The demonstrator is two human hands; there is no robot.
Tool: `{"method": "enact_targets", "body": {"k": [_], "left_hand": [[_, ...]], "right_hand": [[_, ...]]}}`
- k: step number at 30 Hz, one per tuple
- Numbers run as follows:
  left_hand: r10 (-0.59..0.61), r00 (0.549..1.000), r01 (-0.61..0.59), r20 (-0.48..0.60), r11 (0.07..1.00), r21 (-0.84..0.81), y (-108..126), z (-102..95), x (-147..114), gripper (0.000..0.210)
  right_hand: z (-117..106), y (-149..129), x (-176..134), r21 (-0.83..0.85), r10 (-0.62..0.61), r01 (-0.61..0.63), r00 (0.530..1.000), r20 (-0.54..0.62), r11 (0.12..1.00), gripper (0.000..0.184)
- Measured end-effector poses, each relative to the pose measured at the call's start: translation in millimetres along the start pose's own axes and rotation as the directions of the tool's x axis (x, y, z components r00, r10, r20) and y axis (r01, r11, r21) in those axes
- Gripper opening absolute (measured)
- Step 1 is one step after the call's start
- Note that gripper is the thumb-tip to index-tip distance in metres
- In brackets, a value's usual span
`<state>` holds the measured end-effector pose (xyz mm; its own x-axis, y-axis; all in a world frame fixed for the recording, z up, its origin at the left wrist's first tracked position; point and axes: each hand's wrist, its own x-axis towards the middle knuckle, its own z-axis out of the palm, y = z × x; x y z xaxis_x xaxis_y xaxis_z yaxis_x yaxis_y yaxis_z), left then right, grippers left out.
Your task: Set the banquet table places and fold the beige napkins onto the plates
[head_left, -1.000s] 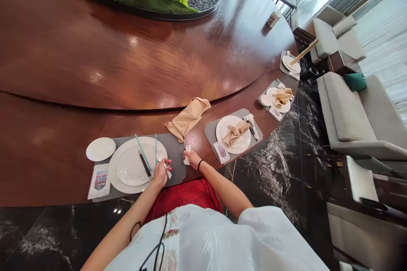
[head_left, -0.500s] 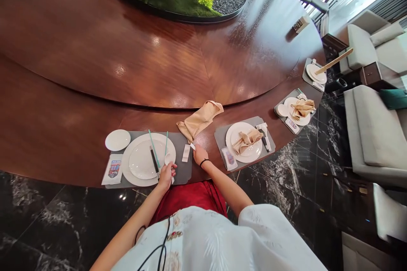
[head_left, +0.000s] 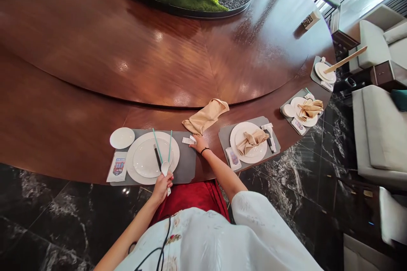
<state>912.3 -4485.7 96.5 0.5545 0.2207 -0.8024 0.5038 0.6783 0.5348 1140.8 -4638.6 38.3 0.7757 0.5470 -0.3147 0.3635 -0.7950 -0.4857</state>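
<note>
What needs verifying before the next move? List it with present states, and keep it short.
1. Left hand has a grip on the white spoon: ok.
2. Left hand also holds the black stick: cannot tell, lower end hidden.
3. Right hand grips a small white piece: cannot tell from this view.
4. Large plate on the gray mat: ok.
5. Beige napkin on that plate: not ok, lies apart.

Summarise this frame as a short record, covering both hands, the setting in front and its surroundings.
left hand: holds white spoon
right hand: at small white pieces
chopsticks: black, above left hand
mat: grey, under stacked plates
loose napkin: beige, beyond right hand
right-hand neighbour setting: napkin on plates
</note>
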Motion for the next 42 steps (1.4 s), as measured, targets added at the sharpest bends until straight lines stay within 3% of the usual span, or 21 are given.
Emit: {"method": "enact_targets", "body": {"k": [2,7,15,22,28,36,42], "left_hand": [[0.000,1.000,0.000,-0.018,1.000,-0.012,0,-7.9,-1,0.033],[0.015,0.998,-0.017,-0.053,0.999,-0.031,4,-14.6,-3,0.034],[0.037,0.998,-0.033,0.052,0.997,-0.074,14,9.6,-2,0.031],[0.140,0.987,-0.151,0.080,0.975,0.161,-6,46.8,35,0.034],[0.166,0.983,-0.182,0.084,0.952,0.244,-28,71.9,72,0.025],[0.228,0.967,-0.254,0.112,0.886,0.387,-33,74.9,100,0.021],[0.286,0.954,-0.287,0.094,0.766,0.575,-26,75.0,99,0.019]], "right_hand": [[7,2,-5,0.042,0.040,-0.038,0.998,-0.042,0.998,0.049],[14,1,-19,0.097,-0.005,0.006,1.000,-0.014,0.995,0.045],[13,-13,-20,0.069,0.048,-0.050,0.999,0.020,0.996,0.046],[16,-5,-31,0.212,0.047,-0.039,0.998,-0.030,0.976,0.052],[25,11,-41,0.327,0.067,-0.030,0.992,-0.103,0.944,0.040],[26,17,-40,0.347,0.072,-0.032,0.992,-0.105,0.937,0.039],[28,19,-40,0.352,0.070,-0.027,0.991,-0.111,0.936,0.039]]}}
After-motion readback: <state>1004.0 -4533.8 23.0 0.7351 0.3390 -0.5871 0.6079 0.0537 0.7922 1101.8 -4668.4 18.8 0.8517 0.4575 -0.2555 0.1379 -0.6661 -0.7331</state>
